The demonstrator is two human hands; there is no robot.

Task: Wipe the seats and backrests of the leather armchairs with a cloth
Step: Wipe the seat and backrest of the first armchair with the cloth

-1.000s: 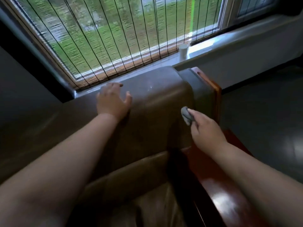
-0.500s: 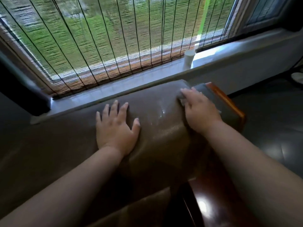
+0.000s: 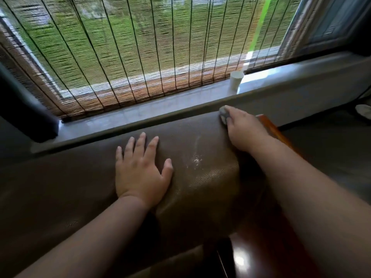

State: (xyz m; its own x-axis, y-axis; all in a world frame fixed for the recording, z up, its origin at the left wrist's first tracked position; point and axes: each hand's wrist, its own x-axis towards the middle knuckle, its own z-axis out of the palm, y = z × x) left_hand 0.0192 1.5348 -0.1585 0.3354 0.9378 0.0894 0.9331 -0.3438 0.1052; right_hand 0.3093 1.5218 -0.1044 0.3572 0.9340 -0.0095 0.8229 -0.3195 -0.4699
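Leather of the brown armchair backrest (image 3: 200, 177) fills the middle of the head view, its rounded top edge running as a long axis from lower left to upper right, parallel with the window sill (image 3: 160, 109) just behind it; a whitish smear (image 3: 195, 157) lies on the crest between the two hands. Right hand (image 3: 244, 129) sits at the far right end of that crest, fingers curled over a small grey cloth (image 3: 224, 115) and pressing it onto the leather, beside the wooden frame corner (image 3: 271, 127); only a little of the cloth shows. Left hand (image 3: 140, 169) lies flat on the backrest, fingers spread and straight, holding nothing, apparently as a brace. Judgement: the unwiped length extends leftward from the cloth along the crest, so the right hand is the nearer and the stroke should follow the long axis toward the left hand, crossing the smear; the left hand may need to shift clear.
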